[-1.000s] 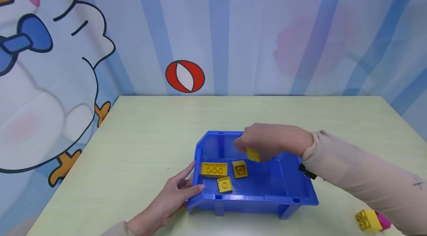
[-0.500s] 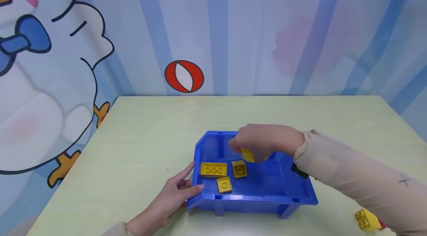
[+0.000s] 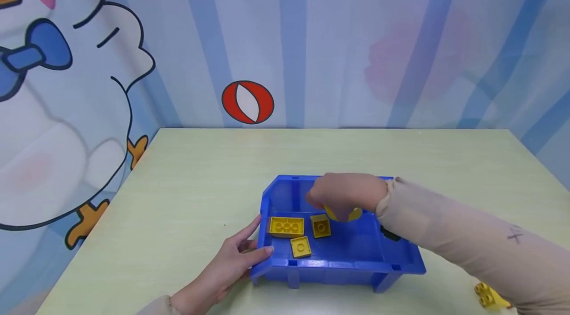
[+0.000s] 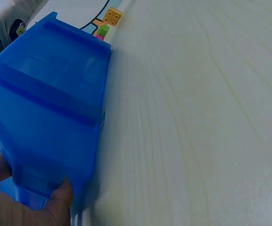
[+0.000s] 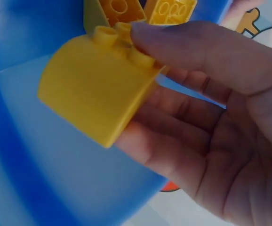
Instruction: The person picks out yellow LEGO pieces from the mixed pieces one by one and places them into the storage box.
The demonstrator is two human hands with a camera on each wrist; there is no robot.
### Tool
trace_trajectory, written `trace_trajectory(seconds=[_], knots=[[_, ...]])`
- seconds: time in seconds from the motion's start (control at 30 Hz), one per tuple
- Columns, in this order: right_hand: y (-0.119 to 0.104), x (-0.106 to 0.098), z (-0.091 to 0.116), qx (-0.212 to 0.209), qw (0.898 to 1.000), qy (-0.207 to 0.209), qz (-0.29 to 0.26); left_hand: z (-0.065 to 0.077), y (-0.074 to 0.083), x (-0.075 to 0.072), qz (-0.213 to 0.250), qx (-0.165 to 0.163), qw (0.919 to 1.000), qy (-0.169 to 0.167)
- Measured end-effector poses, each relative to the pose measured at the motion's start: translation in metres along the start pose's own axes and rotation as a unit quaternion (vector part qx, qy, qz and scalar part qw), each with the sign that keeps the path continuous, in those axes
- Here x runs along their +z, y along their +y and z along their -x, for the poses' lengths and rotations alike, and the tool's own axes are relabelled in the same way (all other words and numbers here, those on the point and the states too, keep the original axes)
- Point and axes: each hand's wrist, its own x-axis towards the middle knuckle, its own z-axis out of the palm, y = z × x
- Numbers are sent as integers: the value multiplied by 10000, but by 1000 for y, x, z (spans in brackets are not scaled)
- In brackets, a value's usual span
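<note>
A blue plastic bin (image 3: 334,275) stands on the table. My left hand (image 3: 231,260) grips its left end, thumb over the edge; the left wrist view shows the thumb and a finger on the bin wall. Over the bin's inside, my right hand (image 3: 340,194) holds a yellow toy building brick (image 5: 96,84) with a rounded side, its thumb against the studs. Left of that hand, three yellow bricks lie in the bin, hollow undersides showing: a long one (image 3: 286,226), a square one (image 3: 320,227) and a flat square one (image 3: 300,247).
Outside the bin at the front right lies another yellow brick (image 3: 490,297), partly behind the right sleeve. In the left wrist view, a green brick (image 4: 103,31) and a bit of pink lie near it. A printed cloth backdrop (image 3: 329,43) rises behind the table.
My right hand has moved slightly left and lower into the bin, still holding the rounded yellow brick. My left hand and the bin have stayed in place.
</note>
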Motion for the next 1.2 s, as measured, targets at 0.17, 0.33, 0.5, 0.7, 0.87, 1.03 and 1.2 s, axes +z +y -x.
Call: trace_trajectory(seconds=[0.17,0.33,0.5,0.7,0.87,1.03,1.2], knots=[[-3,5,-6,145,9988,-416,231,0,1,1,-36,-27,10000,40],[-6,10,-13,379,9956,-818,236,-1,1,1,-49,-28,10000,48],[-6,15,-19,382,9958,-815,179,0,1,1,-40,-30,10000,47],[-5,19,-23,325,9971,-682,7,0,0,0,-33,11,10000,5],[-5,22,-24,234,9980,-566,-168,0,-1,0,-23,22,10000,-16],[-4,25,-27,152,9981,-568,-194,1,-1,0,14,1,10000,-46],[-3,27,-30,75,9983,-548,-187,0,0,0,-1,-3,10000,-16]])
